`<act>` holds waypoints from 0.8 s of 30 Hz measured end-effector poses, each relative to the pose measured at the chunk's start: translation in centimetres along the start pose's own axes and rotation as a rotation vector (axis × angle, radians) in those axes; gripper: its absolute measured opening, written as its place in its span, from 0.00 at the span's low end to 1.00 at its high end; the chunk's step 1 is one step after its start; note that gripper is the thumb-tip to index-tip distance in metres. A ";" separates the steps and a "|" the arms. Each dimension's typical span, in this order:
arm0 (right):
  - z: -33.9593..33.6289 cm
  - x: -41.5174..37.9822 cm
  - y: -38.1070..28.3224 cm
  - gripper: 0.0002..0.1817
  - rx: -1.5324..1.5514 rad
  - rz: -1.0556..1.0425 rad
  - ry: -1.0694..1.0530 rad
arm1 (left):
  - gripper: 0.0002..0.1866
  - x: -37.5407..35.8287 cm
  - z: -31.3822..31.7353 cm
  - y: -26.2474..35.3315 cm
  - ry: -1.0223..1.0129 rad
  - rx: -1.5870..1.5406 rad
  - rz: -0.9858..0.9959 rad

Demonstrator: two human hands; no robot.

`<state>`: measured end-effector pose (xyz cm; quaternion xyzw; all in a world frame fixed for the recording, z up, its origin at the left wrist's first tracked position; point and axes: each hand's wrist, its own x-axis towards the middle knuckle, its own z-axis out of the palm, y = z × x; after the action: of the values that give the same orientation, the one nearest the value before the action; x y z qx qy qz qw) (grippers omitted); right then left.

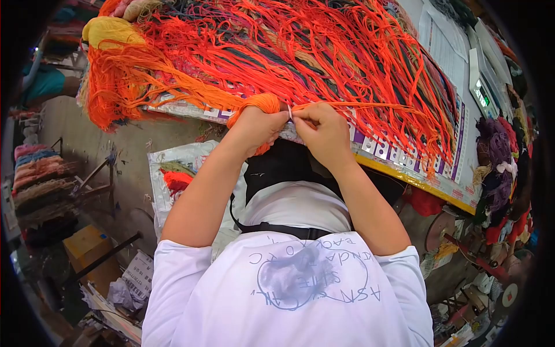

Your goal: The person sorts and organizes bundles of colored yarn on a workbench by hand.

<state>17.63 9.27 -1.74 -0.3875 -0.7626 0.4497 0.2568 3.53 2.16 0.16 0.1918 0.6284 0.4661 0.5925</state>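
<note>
A bundled skein of orange yarn is looped over my left hand, which is closed around it at the table's front edge. Close by on the right, my right hand is closed in a pinch. At its fingertips sits a small pale tie or strip, and an orange strand runs rightward from there. Exactly what the right fingertips grip is too small to make out. Behind both hands, long loose strands of red-orange yarn spread over the table, with darker strands among them.
A yellow bundle lies at the table's left end. A scale with a lit display stands at the right. Purple and red yarn hangs beyond it. Yarn piles and a cardboard box are at the left.
</note>
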 end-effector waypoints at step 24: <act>-0.9 0.4 -1.3 0.03 -0.473 -0.476 0.045 | 0.08 -1.7 -7.7 1.5 -0.285 -0.726 0.338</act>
<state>17.60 9.61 -0.16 -0.2571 -0.9092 0.1792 0.2742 -3.64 -1.19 1.25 0.1334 0.2949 0.7168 0.6176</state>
